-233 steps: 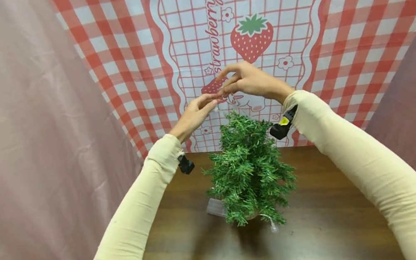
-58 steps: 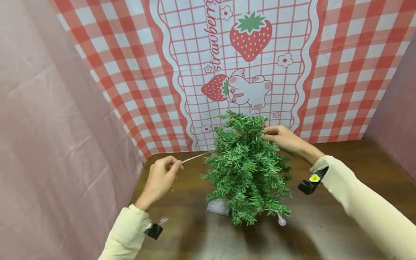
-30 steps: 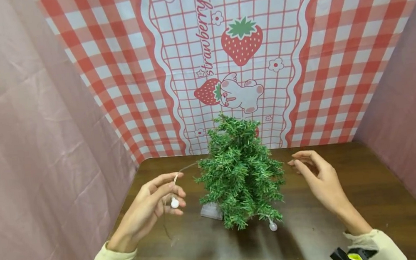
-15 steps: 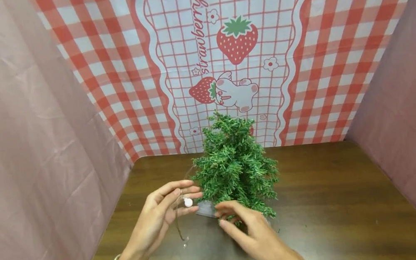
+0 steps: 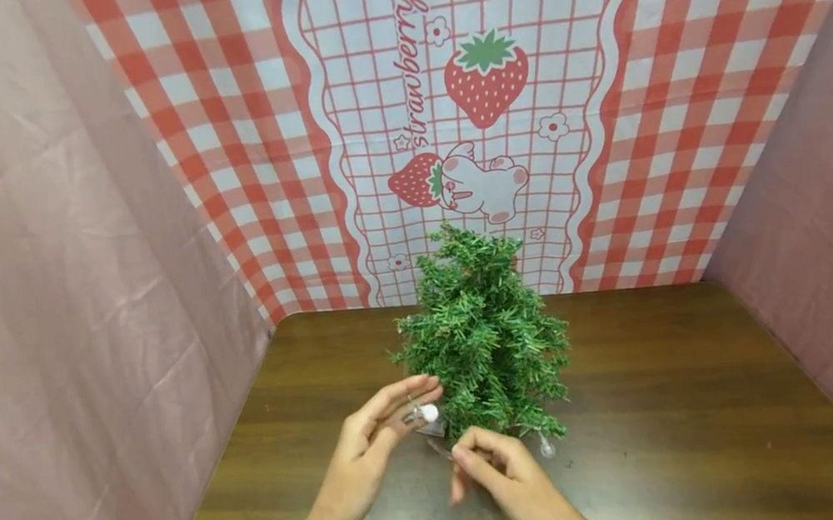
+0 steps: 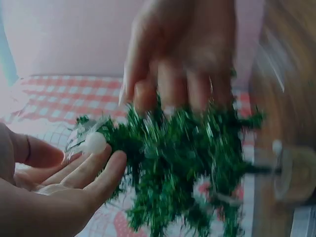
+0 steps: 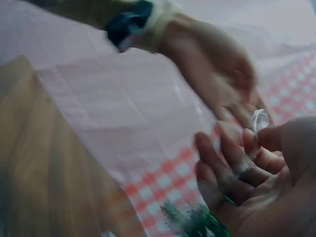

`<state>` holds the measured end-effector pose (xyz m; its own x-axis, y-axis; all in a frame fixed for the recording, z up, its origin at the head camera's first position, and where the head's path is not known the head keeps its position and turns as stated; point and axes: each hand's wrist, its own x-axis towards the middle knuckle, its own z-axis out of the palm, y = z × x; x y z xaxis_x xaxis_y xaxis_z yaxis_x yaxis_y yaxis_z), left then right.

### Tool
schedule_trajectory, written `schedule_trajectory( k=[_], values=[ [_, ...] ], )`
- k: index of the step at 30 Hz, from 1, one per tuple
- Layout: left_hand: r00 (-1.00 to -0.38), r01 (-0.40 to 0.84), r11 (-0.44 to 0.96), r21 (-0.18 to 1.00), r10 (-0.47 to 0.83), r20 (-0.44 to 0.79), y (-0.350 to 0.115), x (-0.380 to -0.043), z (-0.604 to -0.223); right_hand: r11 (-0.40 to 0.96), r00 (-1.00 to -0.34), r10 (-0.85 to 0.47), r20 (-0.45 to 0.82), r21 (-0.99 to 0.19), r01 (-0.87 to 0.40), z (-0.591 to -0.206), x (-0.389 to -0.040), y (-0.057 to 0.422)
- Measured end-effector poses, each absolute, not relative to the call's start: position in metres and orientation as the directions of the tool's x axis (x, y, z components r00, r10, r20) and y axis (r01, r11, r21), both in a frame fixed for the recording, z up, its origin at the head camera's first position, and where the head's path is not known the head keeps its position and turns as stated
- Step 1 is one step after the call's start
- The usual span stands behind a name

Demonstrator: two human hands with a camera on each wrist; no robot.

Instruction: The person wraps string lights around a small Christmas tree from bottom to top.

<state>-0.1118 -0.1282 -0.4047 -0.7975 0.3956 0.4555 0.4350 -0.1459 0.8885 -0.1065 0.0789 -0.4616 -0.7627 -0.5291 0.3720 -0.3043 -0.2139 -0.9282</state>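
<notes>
A small artificial Christmas tree (image 5: 480, 337) stands on the brown table. Close to its lower left, my left hand (image 5: 369, 440) holds part of a string of lights between thumb and fingers. One round white bulb (image 6: 95, 143) of the string lies against those fingers, among loops of clear wire. My right hand (image 5: 508, 473), in front of the tree's base, pinches the thin wire (image 7: 256, 123) between thumb and forefinger. Another bulb (image 5: 547, 447) hangs below the tree's lower right branches. A wire (image 6: 224, 198) shows among the branches in the left wrist view.
A clear plastic box (image 5: 433, 428) lies beside the tree's base, partly covered by my hands. Behind the table (image 5: 646, 380) hangs a red-and-white checked strawberry cloth (image 5: 262, 141). Pink curtains (image 5: 87, 283) close off both sides.
My right hand has gone from the tree's right side to its front and now pinches the wire. My left hand has brought the lights from the left in towards the tree's lower front.
</notes>
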Motion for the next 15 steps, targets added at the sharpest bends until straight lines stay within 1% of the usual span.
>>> schedule_trajectory(
  k=[2,4,6,7,9,11,13,15],
  values=[
    [-0.792,0.468,-0.120,0.876,0.383,0.476,-0.125,-0.111,-0.409,-0.232,-0.798,-0.490,0.351,-0.935,-0.268,-0.463,-0.102,0.094],
    [-0.798,0.481,-0.084,0.873,0.370,0.476,-0.122,-0.110,-0.413,-0.223,-0.823,-0.456,0.340,-0.938,-0.264,-0.465,-0.098,0.107],
    [-0.808,0.490,-0.034,0.871,0.357,0.469,-0.118,-0.109,-0.417,-0.186,-0.843,-0.422,0.334,-0.942,-0.280,-0.465,-0.094,0.119],
    [-0.815,0.492,-0.006,0.871,0.349,0.462,-0.116,-0.109,-0.418,-0.158,-0.848,-0.399,0.349,-0.937,-0.312,-0.464,-0.093,0.124],
    [-0.825,0.501,0.074,0.862,0.339,0.451,-0.112,-0.108,-0.421,-0.061,-0.870,-0.326,0.371,-0.926,-0.372,-0.461,-0.089,0.136],
    [-0.829,0.516,0.166,0.841,0.345,0.441,-0.108,-0.106,-0.423,0.061,-0.895,-0.236,0.378,-0.914,-0.402,-0.456,-0.084,0.148],
    [-0.817,0.551,0.264,0.792,0.365,0.447,-0.104,-0.105,-0.424,0.175,-0.910,-0.152,0.385,-0.896,-0.409,-0.450,-0.080,0.158],
    [-0.790,0.602,0.351,0.717,0.398,0.467,-0.100,-0.105,-0.426,0.286,-0.914,-0.086,0.396,-0.870,-0.403,-0.444,-0.078,0.167]
  ],
)
